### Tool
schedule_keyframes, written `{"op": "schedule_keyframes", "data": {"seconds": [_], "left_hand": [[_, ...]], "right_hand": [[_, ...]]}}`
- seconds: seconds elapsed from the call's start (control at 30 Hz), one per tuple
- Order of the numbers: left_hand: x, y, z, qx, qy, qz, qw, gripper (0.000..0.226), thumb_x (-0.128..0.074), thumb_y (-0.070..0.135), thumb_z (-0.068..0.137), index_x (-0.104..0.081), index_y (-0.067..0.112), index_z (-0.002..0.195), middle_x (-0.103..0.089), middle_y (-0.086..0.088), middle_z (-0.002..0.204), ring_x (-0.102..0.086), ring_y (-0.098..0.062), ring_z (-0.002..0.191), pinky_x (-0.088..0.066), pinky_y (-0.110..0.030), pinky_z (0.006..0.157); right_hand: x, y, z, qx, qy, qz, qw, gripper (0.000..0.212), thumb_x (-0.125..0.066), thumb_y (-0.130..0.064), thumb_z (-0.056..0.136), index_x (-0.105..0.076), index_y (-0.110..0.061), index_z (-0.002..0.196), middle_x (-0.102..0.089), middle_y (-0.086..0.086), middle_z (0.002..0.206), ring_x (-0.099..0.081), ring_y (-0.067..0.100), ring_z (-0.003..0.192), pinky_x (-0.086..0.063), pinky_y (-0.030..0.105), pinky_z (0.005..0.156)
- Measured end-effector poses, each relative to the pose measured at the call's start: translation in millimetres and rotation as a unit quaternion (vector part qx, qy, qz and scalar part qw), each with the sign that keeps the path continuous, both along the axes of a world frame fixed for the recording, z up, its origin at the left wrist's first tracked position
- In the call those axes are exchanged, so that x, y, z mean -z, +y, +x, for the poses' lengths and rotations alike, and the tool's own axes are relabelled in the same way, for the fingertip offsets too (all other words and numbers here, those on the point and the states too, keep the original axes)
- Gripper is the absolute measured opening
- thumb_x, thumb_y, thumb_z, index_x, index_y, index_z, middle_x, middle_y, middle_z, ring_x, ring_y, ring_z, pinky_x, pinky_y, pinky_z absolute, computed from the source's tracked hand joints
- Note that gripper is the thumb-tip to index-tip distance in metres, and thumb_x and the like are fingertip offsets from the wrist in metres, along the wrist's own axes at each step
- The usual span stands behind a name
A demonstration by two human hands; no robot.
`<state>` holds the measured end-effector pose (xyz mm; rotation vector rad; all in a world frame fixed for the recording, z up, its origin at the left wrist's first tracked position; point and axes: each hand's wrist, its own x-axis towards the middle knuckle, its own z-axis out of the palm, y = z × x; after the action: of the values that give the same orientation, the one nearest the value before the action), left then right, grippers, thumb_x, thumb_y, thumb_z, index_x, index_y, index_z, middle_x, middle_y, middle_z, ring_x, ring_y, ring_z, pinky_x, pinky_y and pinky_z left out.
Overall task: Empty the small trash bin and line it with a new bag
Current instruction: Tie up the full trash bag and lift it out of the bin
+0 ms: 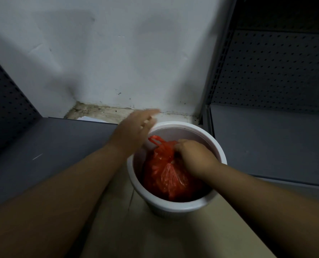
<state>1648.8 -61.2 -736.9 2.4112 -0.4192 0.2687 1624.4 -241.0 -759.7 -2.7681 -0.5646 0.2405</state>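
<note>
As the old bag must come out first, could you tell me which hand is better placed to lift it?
The right hand: it grips the red bag at its neck inside the bin; the left hand hovers open.

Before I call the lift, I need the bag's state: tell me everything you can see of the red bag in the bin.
The red bag is thin, translucent, crinkled plastic. It is full and bulging and sits inside the white bin. Its top is gathered into a neck, with a handle loop sticking up toward the left. The right hand grips that neck. The left hand, blurred, hovers by the rim and is not holding the bag.
</note>
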Motion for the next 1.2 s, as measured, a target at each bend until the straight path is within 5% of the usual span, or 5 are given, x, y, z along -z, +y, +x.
{"op": "schedule_keyframes", "data": {"seconds": [0.1, 0.23, 0.47, 0.7, 1.2], "left_hand": [[5, 17, 14, -0.149, 0.119, 0.024, 0.981, 0.036, -0.046, 0.026, 0.095, -0.053, 0.015, 0.129, -0.058, -0.010, 0.126, -0.054, -0.025, 0.114, -0.041, -0.031, 0.093], [18, 25, 21, -0.135, 0.302, 0.039, 0.943, 0.008, -0.058, 0.020, 0.090, -0.062, 0.014, 0.089, -0.059, -0.012, 0.093, -0.055, -0.022, 0.088, -0.042, -0.030, 0.078], [23, 24, 24, -0.170, 0.279, 0.003, 0.945, 0.016, -0.066, 0.015, 0.085, -0.071, 0.003, 0.094, -0.062, -0.007, 0.089, -0.061, -0.023, 0.090, -0.044, -0.025, 0.077], [-1, 19, 26, -0.172, 0.334, 0.064, 0.924, 0.034, -0.060, 0.024, 0.089, -0.063, 0.009, 0.119, -0.064, -0.011, 0.121, -0.060, -0.024, 0.107, -0.044, -0.033, 0.088], [-314, -47, 19, -0.017, 0.174, 0.287, 0.942, 0.038, -0.045, 0.036, 0.094, -0.055, 0.021, 0.127, -0.056, -0.005, 0.131, -0.055, -0.026, 0.118, -0.043, -0.038, 0.098]], "right_hand": [[-1, 2, 1, 0.011, 0.005, 0.008, 1.000, 0.018, -0.061, -0.021, 0.083, -0.071, -0.020, 0.099, -0.064, 0.004, 0.109, -0.060, 0.028, 0.106, -0.049, 0.036, 0.091], [-3, 4, 2, 0.025, 0.014, 0.011, 1.000, 0.018, -0.060, -0.022, 0.084, -0.071, -0.022, 0.098, -0.065, 0.003, 0.111, -0.060, 0.029, 0.106, -0.049, 0.037, 0.092], [-9, 5, 5, 0.068, 0.047, 0.000, 0.997, 0.020, -0.056, -0.017, 0.082, -0.071, -0.017, 0.095, -0.067, 0.008, 0.104, -0.063, 0.033, 0.099, -0.051, 0.039, 0.089], [-63, 0, 12, 0.111, 0.068, 0.063, 0.990, 0.020, -0.053, -0.021, 0.085, -0.073, -0.021, 0.088, -0.068, -0.003, 0.087, -0.058, 0.016, 0.079, -0.041, 0.025, 0.071], [-359, -61, -42, 0.275, 0.035, 0.053, 0.959, 0.018, -0.050, -0.010, 0.090, -0.065, -0.010, 0.099, -0.060, 0.011, 0.112, -0.059, 0.031, 0.103, -0.045, 0.033, 0.080]]}}
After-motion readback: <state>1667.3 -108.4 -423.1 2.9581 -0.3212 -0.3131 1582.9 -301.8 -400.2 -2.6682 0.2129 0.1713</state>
